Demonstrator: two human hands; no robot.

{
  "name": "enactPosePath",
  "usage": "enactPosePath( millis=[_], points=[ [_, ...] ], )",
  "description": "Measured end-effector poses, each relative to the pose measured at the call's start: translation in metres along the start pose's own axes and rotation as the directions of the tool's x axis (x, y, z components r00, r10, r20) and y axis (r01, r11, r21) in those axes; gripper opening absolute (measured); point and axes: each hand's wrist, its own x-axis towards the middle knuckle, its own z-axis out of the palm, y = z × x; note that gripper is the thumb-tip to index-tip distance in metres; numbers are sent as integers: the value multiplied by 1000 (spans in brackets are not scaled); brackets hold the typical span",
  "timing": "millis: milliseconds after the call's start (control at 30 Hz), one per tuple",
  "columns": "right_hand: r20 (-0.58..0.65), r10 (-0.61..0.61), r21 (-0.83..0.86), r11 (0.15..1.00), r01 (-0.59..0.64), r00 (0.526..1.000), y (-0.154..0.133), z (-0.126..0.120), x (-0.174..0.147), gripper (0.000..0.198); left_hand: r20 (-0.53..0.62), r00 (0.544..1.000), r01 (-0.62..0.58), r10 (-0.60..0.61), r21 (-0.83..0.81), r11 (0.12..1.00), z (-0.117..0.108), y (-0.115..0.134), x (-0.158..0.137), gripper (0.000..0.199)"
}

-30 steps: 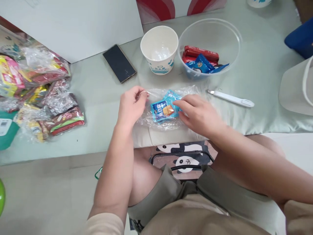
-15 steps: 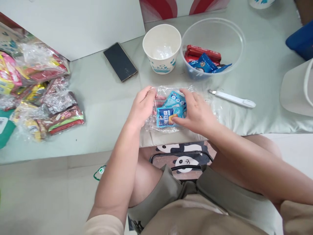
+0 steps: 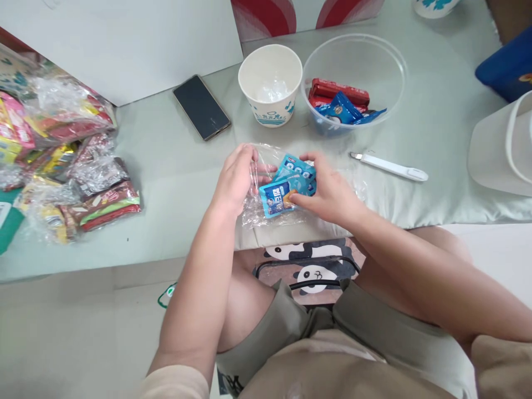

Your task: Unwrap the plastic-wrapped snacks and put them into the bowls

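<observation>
Two or more blue snack packets (image 3: 276, 198) lie overlapped on a clear plastic bag (image 3: 266, 220) at the table's front edge; whether they are inside it I cannot tell. My right hand (image 3: 330, 185) is closed on the packets from the right, thumb across the front one. At the bag's left side is my left hand (image 3: 236, 180), its fingers curled around the clear film. Just beyond the hands stands a white paper cup (image 3: 270, 113) with clear film in it. Beside the cup, a clear plastic bowl (image 3: 394, 83) holds red and blue packets.
A white utility knife (image 3: 390, 166) lies right of the bag, blade end toward it. A phone (image 3: 202, 107) rests left of the cup. Wrapped snacks (image 3: 103, 188) are heaped at the far left. A white bin (image 3: 494, 149) and a blue container (image 3: 507, 66) stand at the right.
My left hand has shifted slightly left with the film edge. The front blue packet has tilted and moved a little left, under my right thumb. The whole view has shifted slightly.
</observation>
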Motion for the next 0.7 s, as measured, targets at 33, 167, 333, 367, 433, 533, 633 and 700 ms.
enactPosePath(
  millis=[33, 167, 333, 367, 433, 533, 633, 700],
  points=[
    [-6, -9, 29, 1000, 9, 1000, 1, -1, -1, 69, -24, 1000, -18, 18, 1, 1000, -1, -1, 2, 39],
    [-44, -57, 194, 979, 65, 997, 7, -7, -2, 56, -135, 990, -41, 45, 29, 999, -4, -2, 4, 40],
    [-39, -21, 356, 934, 34, 999, 19, -6, -6, 35, -110, 994, 28, -26, 21, 999, -5, 1, 2, 30],
    [-51, -20, 353, 935, 37, 999, 22, -5, -6, 34, -116, 993, 29, -25, 27, 999, -5, 2, 2, 31],
    [-82, -21, 341, 939, 47, 996, 26, -3, -8, 31, -144, 989, 19, -13, 42, 999, -6, 2, 3, 32],
    [-141, -43, 359, 929, 92, 989, 31, -3, -9, 26, -171, 985, -8, 14, 37, 999, -9, -1, 6, 35],
    [-236, -75, 355, 922, 157, 969, 34, -6, -9, 26, -161, 986, -35, 36, 7, 999, -10, -4, 8, 35],
    [-310, -59, 381, 907, 181, 949, 36, -11, -9, 26, -157, 986, -50, 49, 1, 999, -10, -3, 7, 31]
  ],
)
